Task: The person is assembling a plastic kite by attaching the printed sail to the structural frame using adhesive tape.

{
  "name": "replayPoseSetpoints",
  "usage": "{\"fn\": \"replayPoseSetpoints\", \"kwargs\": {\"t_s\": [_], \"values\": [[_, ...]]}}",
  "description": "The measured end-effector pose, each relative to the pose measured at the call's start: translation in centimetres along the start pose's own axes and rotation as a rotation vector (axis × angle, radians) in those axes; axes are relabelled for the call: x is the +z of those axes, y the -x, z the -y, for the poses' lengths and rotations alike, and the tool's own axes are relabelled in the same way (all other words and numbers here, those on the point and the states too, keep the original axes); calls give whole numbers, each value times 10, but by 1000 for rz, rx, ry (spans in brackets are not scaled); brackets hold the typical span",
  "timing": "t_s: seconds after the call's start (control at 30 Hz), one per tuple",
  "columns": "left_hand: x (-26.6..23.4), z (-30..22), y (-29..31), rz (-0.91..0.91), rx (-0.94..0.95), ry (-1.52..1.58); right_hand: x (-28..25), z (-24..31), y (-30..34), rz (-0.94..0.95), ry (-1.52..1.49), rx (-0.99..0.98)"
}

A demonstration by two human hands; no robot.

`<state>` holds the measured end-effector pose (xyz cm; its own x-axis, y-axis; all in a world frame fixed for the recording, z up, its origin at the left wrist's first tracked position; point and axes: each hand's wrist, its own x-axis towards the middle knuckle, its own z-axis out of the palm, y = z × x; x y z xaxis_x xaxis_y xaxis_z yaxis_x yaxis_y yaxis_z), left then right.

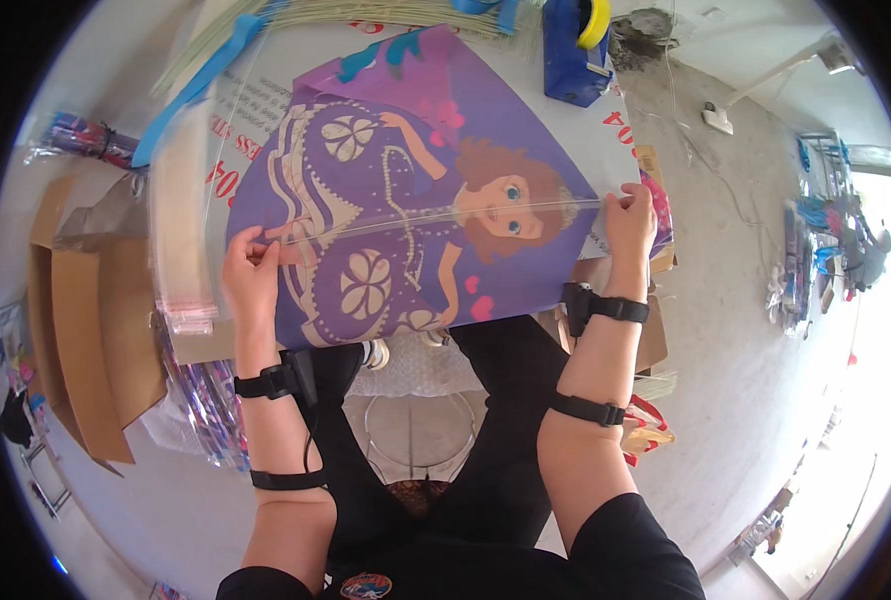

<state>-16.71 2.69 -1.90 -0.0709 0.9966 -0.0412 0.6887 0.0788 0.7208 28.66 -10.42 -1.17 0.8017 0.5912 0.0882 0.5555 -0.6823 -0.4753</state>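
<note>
A purple kite sheet [365, 180], printed with a cartoon figure in a gown and pink hearts, lies spread over the work surface, its pointed end to the right. Across its middle runs a thin pale rod [435, 216]. My left hand [252, 275] is closed at the kite's wide left side, thumb and fingers pinching the rod near its left end. At the kite's right tip, my right hand [630, 222] has its fingers closed on the rod's other end. Whether it also grips the sheet's tip cannot be made out.
A blue tape dispenser [575, 60] with a yellow roll stands at the far right of the printed grey board [525, 65]. Thin pale sticks [315, 12] and a blue strap [190, 95] lie along the far left. An open cardboard box [95, 350] stands left.
</note>
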Motion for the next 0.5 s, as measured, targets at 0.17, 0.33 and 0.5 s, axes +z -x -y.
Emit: {"fn": "replayPoseSetpoints", "kwargs": {"t_s": [0.17,0.33,0.5], "values": [[-3,-1,0,-31,47,-100,0,-2,-1,7,-23,9],[-2,-33,11,-95,203,-170,0,-4,-3,5,-29,48],[18,-59,27,66,547,-191,0,-7,-4,13,-48,29]]}}
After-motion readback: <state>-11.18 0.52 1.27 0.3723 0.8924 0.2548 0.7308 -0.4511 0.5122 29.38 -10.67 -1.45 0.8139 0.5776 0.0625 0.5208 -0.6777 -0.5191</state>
